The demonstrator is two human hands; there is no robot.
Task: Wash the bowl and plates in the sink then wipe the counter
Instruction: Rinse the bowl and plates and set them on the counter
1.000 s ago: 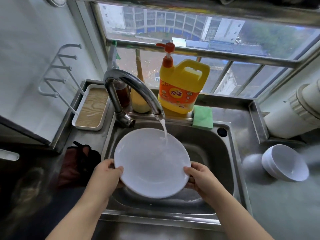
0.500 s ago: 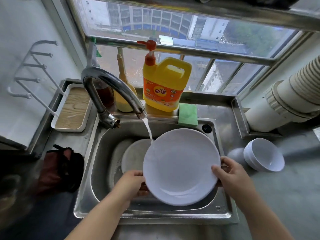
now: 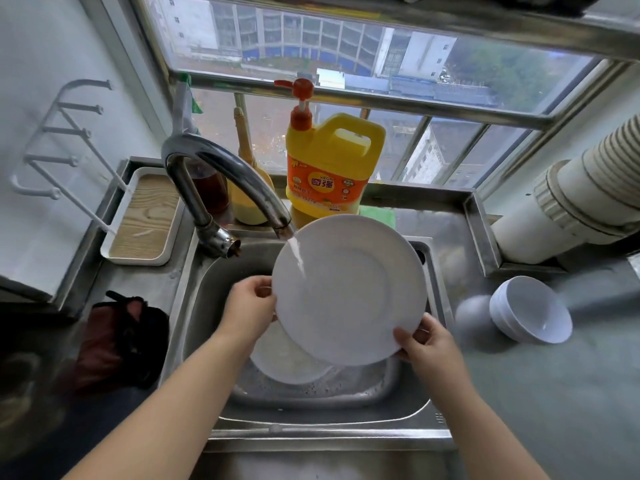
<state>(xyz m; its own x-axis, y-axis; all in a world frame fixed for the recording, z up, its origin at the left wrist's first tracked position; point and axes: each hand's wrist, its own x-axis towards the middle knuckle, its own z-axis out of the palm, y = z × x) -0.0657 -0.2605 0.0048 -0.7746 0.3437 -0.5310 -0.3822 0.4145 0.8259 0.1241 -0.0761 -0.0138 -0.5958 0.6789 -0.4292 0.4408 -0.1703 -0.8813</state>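
White plate point(image 3: 349, 292) held tilted over the sink point(image 3: 429, 410), left hand point(image 3: 251, 304) and right hand point(image 3: 427, 341) gripping opposite rims, faucet point(image 3: 225, 174) stream hitting its upper left. Rinse step; a second plate point(image 3: 287, 362) lies below. Next, likely set it beside the bowls point(image 3: 530, 315) right of the sink.

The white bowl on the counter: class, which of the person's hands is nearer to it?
The right. The right hand grips the held plate's lower right rim, just left of the white bowl. The left hand holds the plate's opposite rim, farther away.
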